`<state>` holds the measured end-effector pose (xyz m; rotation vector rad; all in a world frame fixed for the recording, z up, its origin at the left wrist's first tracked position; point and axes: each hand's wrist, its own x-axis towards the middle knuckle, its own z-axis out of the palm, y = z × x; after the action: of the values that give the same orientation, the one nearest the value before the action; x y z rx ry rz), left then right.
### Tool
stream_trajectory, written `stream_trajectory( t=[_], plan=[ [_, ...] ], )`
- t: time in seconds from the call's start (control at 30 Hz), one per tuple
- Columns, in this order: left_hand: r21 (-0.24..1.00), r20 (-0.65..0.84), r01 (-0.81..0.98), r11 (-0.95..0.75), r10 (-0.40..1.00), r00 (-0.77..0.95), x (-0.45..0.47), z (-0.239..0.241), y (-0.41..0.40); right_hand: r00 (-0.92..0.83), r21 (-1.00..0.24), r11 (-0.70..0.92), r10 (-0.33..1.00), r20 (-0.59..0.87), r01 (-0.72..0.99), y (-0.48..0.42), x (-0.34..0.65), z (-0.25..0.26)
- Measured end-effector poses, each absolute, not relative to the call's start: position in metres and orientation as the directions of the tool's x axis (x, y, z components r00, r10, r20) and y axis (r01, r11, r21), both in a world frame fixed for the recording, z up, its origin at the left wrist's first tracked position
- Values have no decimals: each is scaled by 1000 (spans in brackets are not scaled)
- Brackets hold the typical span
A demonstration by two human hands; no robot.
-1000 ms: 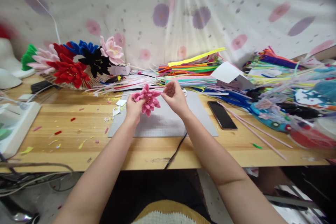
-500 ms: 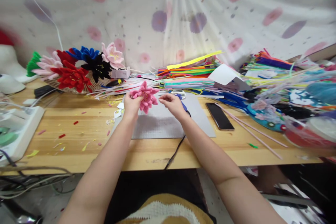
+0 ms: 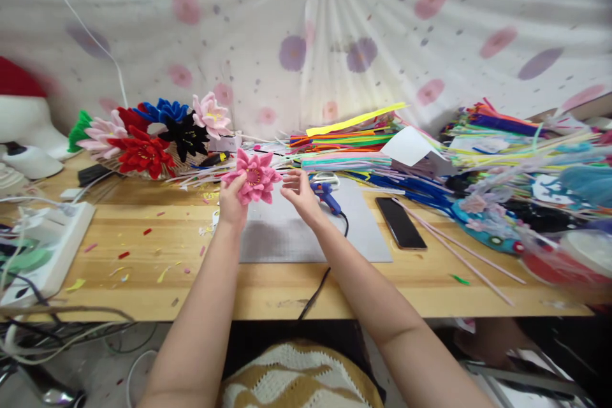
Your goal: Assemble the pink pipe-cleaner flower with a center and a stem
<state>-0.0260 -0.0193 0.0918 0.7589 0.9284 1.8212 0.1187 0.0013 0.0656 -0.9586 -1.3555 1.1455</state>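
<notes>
Spread wider than before, the right hand [image 3: 302,196] is half open, seemingly empty, beside the pink flower [image 3: 258,177]. That round flower faces up toward us — petals poking out all around — above the surface [image 3: 272,280], back from its near edge. The left hand [image 3: 233,207] pinches it, thumb in front, other fingers hidden.

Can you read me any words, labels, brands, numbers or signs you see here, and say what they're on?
No readable text anywhere.
Pink flower: no lettering visible.
Glue gun: any marking is too small to read.
Phone: dark screen, no text showing.
Blue-and-white patterned piece: too blurred to tell whether it carries lettering.
</notes>
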Motion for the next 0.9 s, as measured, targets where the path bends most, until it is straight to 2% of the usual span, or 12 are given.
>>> stream_trajectory(
  t=[0.13, 0.37, 0.57, 0.9],
  plan=[
    [841, 203, -400, -364, 898, -390, -30, 93, -18, -113, -980, 200, 973, 200, -12, 4, 96, 81],
    [821, 202, -469, -327, 933, -296, -39, 92, -21, -60, -988, 155, 986, 156, -21, 9, 60, 81],
    [873, 164, -352, -339, 882, -442, -44, 90, -21, -45, -990, 126, 991, 124, 58, 14, 51, 77],
    [933, 213, -134, -333, 813, -542, -41, 88, -15, -4, -989, 126, 992, 126, 77, 18, 49, 74]
  ],
)
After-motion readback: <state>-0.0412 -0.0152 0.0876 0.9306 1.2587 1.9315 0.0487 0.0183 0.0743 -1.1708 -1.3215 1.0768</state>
